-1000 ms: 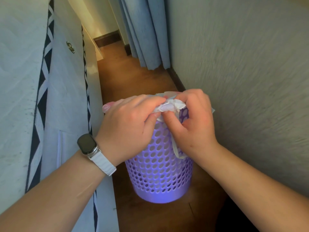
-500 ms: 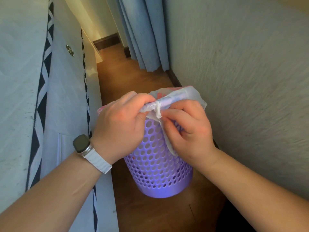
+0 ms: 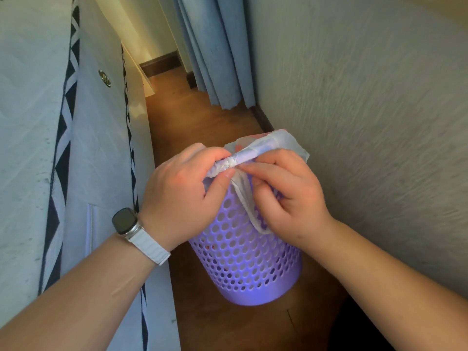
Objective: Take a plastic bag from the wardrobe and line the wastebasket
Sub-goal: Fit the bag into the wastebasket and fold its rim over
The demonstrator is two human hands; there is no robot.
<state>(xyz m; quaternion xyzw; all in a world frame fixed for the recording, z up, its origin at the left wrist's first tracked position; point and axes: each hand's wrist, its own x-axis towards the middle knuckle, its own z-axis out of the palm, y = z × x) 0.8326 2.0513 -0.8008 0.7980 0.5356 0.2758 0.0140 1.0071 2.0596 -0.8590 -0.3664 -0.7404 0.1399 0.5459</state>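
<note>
A: Where do we find the plastic bag [image 3: 287,143]?
B: Draped over the rim of the purple perforated wastebasket [image 3: 243,264], which stands on the wooden floor [image 3: 202,117] between the mattress [image 3: 30,122] edge and the textured wall [image 3: 367,122]. On the near rim the white film is bunched into a twisted roll, and a loose strip hangs down the basket's outside

A: What do we see of the left hand [image 3: 177,196]?
B: Its fingers curl over the rim and the thumb presses up from below, so it pinches the twisted roll. A smartwatch [image 3: 125,221] on a white band sits on that wrist

A: And the right hand [image 3: 286,198]?
B: Fingers bent, the index fingertip and thumb meeting on the film just beside the left thumb, right where the strip begins to hang. The remaining fingers fold in against the basket's side; we cannot tell whether they grip anything

A: Anything beyond the basket?
B: We see a blue curtain [image 3: 215,46] hanging at the far end of the wall
</note>
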